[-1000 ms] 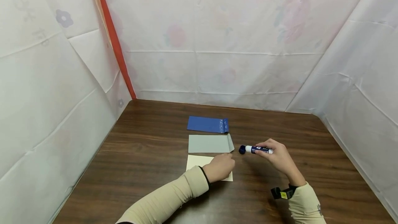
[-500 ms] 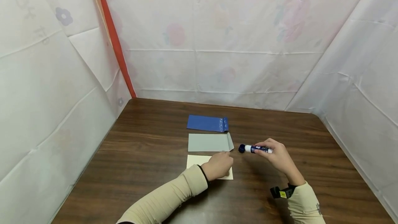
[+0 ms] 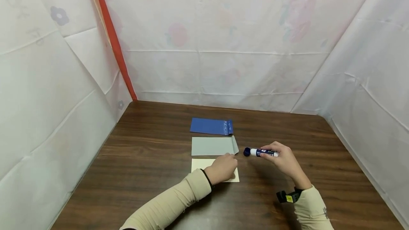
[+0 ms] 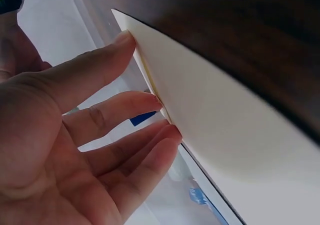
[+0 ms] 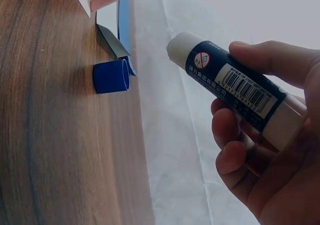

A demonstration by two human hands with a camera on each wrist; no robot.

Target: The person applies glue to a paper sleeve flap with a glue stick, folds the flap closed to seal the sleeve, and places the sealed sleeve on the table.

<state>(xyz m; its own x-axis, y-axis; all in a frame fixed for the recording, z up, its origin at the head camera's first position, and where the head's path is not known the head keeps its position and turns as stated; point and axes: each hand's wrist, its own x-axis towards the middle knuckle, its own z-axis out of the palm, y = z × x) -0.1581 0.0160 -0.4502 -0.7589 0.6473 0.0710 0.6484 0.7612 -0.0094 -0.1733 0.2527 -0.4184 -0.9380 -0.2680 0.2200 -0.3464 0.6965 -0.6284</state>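
Observation:
My right hand [image 3: 284,159] grips a glue stick [image 5: 235,80], blue-labelled with a barcode, its uncapped white end pointing left. In the head view the dark blue cap [image 3: 247,152] overlaps that end; the right wrist view shows the cap [image 5: 111,76] apart from it, close to the wood. My left hand [image 3: 222,169] is over the right part of a cream sheet of paper [image 3: 198,164]. The left wrist view shows its thumb and fingertips pinching along one edge of the cream paper [image 4: 210,115]. Part of the sheet is hidden under this hand.
Beyond the cream paper lies a grey-green sheet [image 3: 211,146] with its right end folded up. Farther back is a blue sheet [image 3: 207,126] with whitish marks by its creased right end. White cloth [image 3: 198,70] hangs around the brown table [image 3: 143,173].
The left hand's fingertips have shifted slightly away from me along the cream paper's right end. The right hand keeps the glue stick in nearly the same place. The head view has shifted a little.

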